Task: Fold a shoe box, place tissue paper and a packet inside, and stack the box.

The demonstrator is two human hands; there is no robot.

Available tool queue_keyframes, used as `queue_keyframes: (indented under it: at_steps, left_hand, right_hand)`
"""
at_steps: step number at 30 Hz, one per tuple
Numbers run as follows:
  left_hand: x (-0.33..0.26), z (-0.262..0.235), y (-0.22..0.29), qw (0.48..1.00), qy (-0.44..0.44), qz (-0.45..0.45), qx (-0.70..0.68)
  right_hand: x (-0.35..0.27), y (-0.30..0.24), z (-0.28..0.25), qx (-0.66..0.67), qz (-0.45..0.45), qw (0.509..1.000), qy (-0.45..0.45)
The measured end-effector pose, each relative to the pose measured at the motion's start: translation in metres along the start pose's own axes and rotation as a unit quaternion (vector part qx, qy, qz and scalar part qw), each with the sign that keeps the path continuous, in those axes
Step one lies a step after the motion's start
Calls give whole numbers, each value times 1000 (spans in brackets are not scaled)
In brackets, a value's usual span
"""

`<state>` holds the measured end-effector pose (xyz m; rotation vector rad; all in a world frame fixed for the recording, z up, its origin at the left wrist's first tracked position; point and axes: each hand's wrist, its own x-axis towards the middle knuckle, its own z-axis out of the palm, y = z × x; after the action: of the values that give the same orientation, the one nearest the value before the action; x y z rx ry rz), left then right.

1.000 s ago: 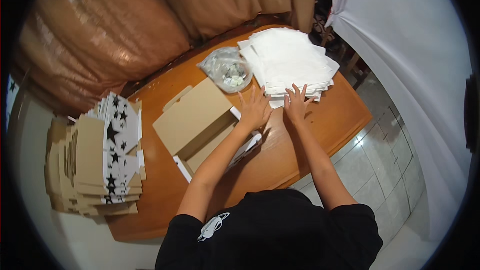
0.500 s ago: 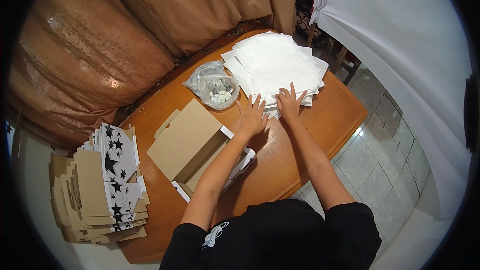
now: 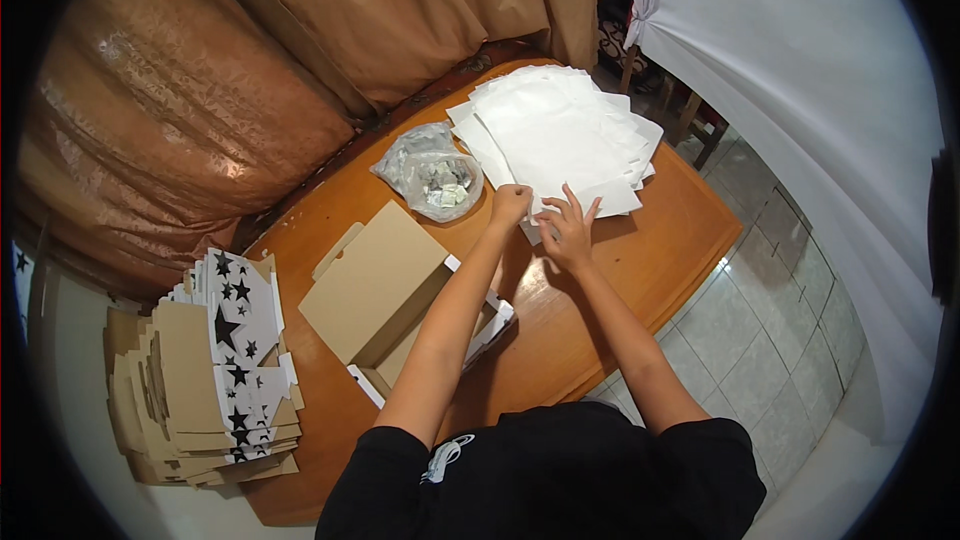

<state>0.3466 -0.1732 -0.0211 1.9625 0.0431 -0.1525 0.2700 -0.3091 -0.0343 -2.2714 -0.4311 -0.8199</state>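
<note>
A thick, uneven stack of white paper sheets (image 3: 555,135) lies at the far right of the wooden table. My left hand (image 3: 512,204) is closed at the stack's near left corner, its fingers curled on the edge of a sheet; the fingertips are hidden. Just right of it, my right hand (image 3: 568,238) has its fingers spread, with thumb and forefinger by the same near corner. Left of the stack sits a clear plastic bag (image 3: 408,155) holding many small packets. An unlidded brown cardboard box (image 3: 372,285), white outside, stands below my left forearm's left side.
Flattened boxes (image 3: 190,380) with black stars on white are piled at the table's left end. A brown curtain (image 3: 180,120) hangs along the far side, a white cloth (image 3: 780,70) at the right. Grey floor tiles (image 3: 740,310) show beyond the table's right edge (image 3: 715,250).
My left hand has gone from spread fingers to closed at the sheet's corner. My right hand has drawn slightly nearer me and left, towards that corner.
</note>
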Motion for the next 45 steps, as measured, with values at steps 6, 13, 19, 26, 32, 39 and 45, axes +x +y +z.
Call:
queue_keyframes:
  at_steps: [6, 13, 19, 26, 32, 39, 45]
  left_hand:
    - [-1, -14, 20, 969, 60, 171, 171]
    - [-5, -35, 67, 942, 119, 262, 172]
    - [-25, -87, 96, 892, 247, 352, 143]
    - [-86, -138, 81, 844, 348, 407, -13]
    - [-142, -123, 21, 898, 345, 245, -119]
    - [-225, -121, -42, 910, 384, 146, -61]
    - [-320, -115, -70, 893, 442, 83, -26]
  right_hand:
    - [25, 17, -6, -71, 117, 972, -190]
    - [47, 44, 3, -153, 222, 897, -350]
    - [49, 55, 4, -202, 212, 884, -364]
    - [64, 26, 9, -13, 291, 942, -168]
    - [67, -3, 32, 449, 252, 855, -57]
    - [38, -65, 15, 575, 262, 746, -209]
    - [-17, -106, 20, 438, 89, 860, -247]
